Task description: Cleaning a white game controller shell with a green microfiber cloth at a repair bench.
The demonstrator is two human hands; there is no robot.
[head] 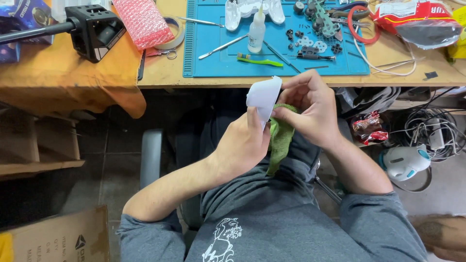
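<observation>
A: From the head camera, what do the hands have?

B: The left hand (242, 140) is closed around a white plastic shell (264, 96), held up over the lap, just below the edge of the wooden table (160, 73). The right hand (310, 109) pinches a green cloth (280, 136) against the shell's lower side; the rest of the cloth hangs down toward the knees.

A: What could go wrong here?

B: I'd say the shell could slip. It is held in the air, clear of the table, by one hand only, and rubbing pressure from the cloth could push it out of the fingers onto the floor. The loose tail of the cloth could also snag, though nothing is near it now.

A: And on the table?

B: Small black parts (296, 35) lie loose on the blue mat (218, 63), near a green toothbrush (259, 60) and a small white bottle (257, 31) standing upright. An elbow or sleeve brushing the mat might scatter those parts, I think, since nothing holds them in.

A: Any containers?

B: The bottle is shut with a pointed tip; I cannot tell what is in it. A red bag (417, 19) at the right end lies on its side, its contents hidden. A cardboard box (58, 237) sits on the floor at lower left; its inside is out of view.
</observation>
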